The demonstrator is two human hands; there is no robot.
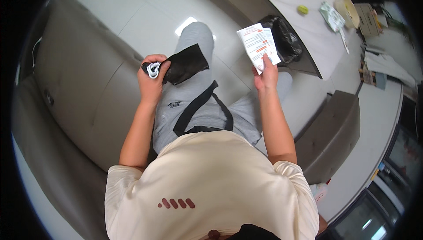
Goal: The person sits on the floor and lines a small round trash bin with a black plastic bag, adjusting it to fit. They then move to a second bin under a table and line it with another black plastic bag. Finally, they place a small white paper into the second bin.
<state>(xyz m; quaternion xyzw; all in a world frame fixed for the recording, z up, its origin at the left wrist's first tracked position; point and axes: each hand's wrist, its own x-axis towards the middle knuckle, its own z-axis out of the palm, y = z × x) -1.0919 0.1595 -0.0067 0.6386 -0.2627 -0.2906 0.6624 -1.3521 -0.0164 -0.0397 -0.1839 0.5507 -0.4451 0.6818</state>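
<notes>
My left hand (152, 81) grips a black pouch (186, 65), which looks glossy and extends over my knee. A folded white cable (153, 70) pokes out of the same fist, with a small black piece beside it. In my right hand (267, 76) are folded printed leaflets (257, 43), white with orange and black printing, held at their lower end between thumb and fingers. The two hands are well apart, one on either side of my lap. A black strap (195, 108) lies in a loop over my grey trousers.
A trash bin with a black liner (286, 42) stands just beyond the leaflets, beside a white table (317, 42). That table bears a green ball-like item (302, 9), a packet (331, 17) and a cream container (347, 12). A grey sofa (89, 68) is at the left, a padded seat (330, 134) at the right.
</notes>
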